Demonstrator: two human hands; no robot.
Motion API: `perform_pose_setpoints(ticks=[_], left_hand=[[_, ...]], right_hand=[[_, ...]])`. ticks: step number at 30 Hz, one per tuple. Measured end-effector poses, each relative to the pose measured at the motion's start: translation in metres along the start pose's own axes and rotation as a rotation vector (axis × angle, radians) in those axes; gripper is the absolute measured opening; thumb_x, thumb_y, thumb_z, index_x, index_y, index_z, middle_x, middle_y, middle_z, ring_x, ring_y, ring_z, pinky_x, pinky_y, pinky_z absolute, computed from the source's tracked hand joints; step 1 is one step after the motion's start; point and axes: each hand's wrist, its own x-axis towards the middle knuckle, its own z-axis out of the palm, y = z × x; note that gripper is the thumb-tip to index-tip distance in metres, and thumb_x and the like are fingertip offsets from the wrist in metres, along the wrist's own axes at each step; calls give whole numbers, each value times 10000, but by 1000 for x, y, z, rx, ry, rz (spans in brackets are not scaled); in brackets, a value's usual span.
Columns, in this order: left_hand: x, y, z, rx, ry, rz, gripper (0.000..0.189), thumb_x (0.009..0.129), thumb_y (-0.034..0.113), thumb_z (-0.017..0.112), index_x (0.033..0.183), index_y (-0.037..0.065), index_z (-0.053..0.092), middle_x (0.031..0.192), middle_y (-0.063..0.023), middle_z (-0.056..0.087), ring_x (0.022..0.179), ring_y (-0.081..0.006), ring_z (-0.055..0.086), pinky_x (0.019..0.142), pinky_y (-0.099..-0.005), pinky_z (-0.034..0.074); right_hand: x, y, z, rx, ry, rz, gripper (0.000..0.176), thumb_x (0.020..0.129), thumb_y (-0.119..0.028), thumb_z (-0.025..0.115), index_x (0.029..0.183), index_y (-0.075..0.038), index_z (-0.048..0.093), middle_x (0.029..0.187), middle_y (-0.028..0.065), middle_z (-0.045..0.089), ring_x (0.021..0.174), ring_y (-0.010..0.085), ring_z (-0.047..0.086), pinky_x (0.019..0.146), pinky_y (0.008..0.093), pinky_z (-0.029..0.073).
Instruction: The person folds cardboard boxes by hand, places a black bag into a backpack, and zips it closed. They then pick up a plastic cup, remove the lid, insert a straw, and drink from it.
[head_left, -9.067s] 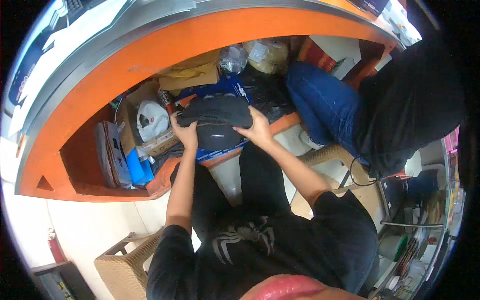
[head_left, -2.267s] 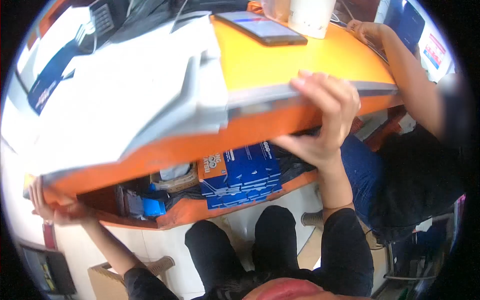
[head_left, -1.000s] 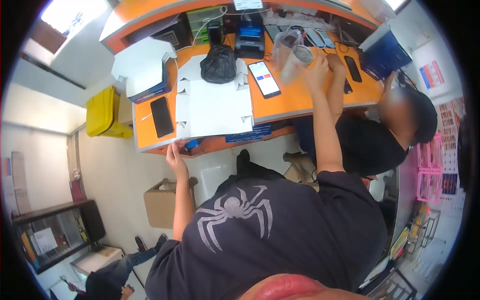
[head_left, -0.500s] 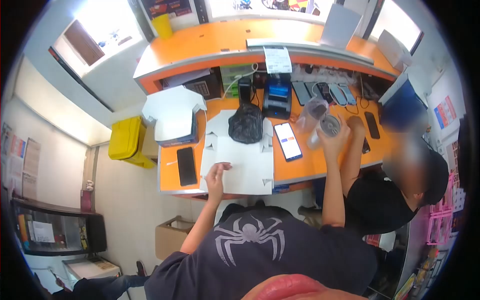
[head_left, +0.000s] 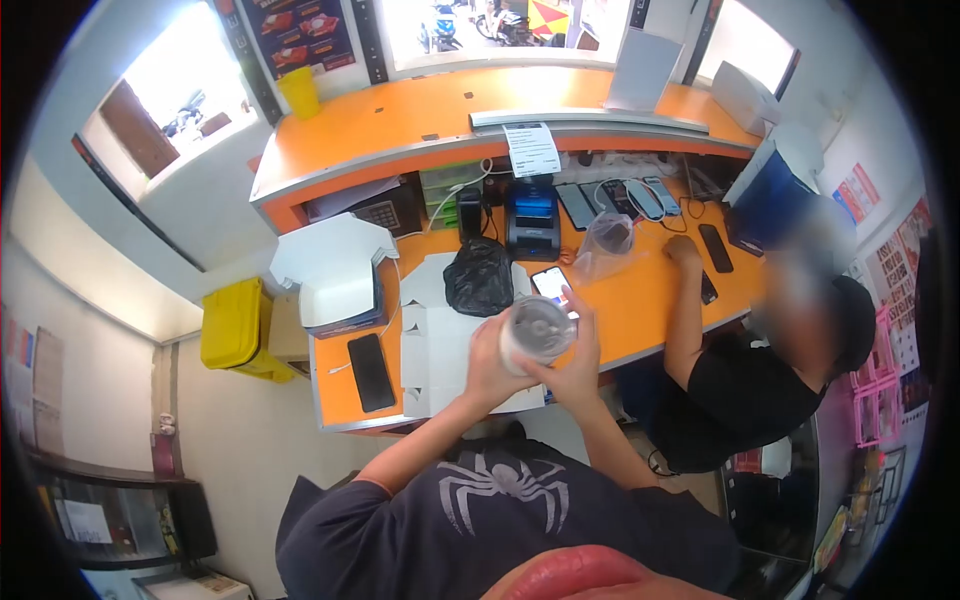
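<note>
- From my end, I saw left hand (head_left: 488,368) and right hand (head_left: 577,368) curled around the cup (head_left: 541,332), hiding its lower side.
- It was near the counter's (head_left: 635,310) front edge, partly covering the lit phone (head_left: 549,284).

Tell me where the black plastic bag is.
Near the middle of the head view, the black plastic bag rests on the white cardboard, left of the lit phone.

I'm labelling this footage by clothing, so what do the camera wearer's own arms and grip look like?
Short, plain dark grey sleeves end above bare forearms. The left grip and right grip are ungloved, with no watch visible on either wrist.
</note>
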Motion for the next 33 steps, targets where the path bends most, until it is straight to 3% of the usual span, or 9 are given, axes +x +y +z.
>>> perform_pose_setpoints(ticks=[4, 9, 13, 18, 27, 29, 30, 31, 33], left_hand=[[-23, -31, -35, -270, -181, -167, 888, 536, 352, 860, 1240, 0, 448, 1136, -147, 555, 1065, -304, 542, 932, -406, 409], [-31, -33, -62, -222, -177, -74, 865, 515, 375, 872, 1182, -26, 493, 1096, -158, 563, 1011, -300, 570, 896, -377, 443], [-39, -33, -67, -295, -79, -115, 859, 504, 376, 876, 1160, -35, 503, 1078, -160, 575, 990, -298, 586, 885, -374, 454], [-44, -36, -73, -286, -80, -188, 872, 498, 361, 882, 1168, -41, 494, 1063, -155, 592, 982, -287, 602, 873, -372, 465], [-35, -42, -57, -359, -139, -366, 813, 525, 250, 863, 1180, -36, 476, 1092, -137, 602, 1013, -229, 596, 911, -337, 453], [-23, -36, -48, -339, -188, -349, 844, 525, 247, 862, 1207, -37, 453, 1112, -140, 588, 1036, -230, 582, 926, -341, 441], [-19, -34, -42, -330, -210, -331, 860, 525, 245, 862, 1220, -38, 442, 1122, -141, 581, 1047, -231, 575, 933, -343, 435], [-16, -33, -34, -353, -243, -343, 879, 525, 246, 860, 1237, -35, 428, 1137, -144, 573, 1064, -233, 565, 943, -346, 427], [-9, -29, -17, -398, -302, -355, 917, 527, 249, 858, 1270, -30, 400, 1166, -151, 557, 1099, -238, 546, 964, -351, 412]], right_hand=[[-84, 63, -41, 77, -70, 404, 594, 892, -267, 543, 1398, -26, 346, 1237, 124, 463, 1133, 233, 467, 973, 358, 356], [-274, 191, -148, -486, -88, 975, 469, 878, -196, 547, 1291, -27, 405, 1203, 153, 496, 1120, 244, 492, 954, 353, 374], [-378, 199, -201, -633, -267, 1467, 365, 880, -190, 544, 1192, -25, 454, 1110, 155, 522, 1045, 243, 522, 897, 349, 397], [-415, 189, -205, -565, -402, 1677, 246, 882, -183, 540, 1068, -24, 515, 994, 158, 554, 950, 242, 560, 825, 344, 426], [-357, 217, -189, -692, -1031, 1289, 180, 887, -170, 533, 845, -21, 625, 786, 163, 613, 779, 240, 627, 697, 335, 477], [-274, 210, -168, -652, -781, 1047, 210, 888, -167, 532, 795, -20, 650, 739, 164, 626, 741, 240, 642, 668, 333, 489], [-180, 153, -134, -502, -424, 1000, 247, 882, -176, 558, 703, -8, 583, 564, 101, 551, 516, 185, 549, 514, 359, 431], [-135, 137, -122, -476, -245, 675, 276, 878, -180, 589, 673, 1, 553, 530, 79, 513, 514, 127, 492, 496, 310, 408], [-63, 83, -102, -238, -136, 470, 159, 817, -147, 679, 858, -14, 603, 720, 96, 564, 610, 135, 492, 572, 262, 468]])
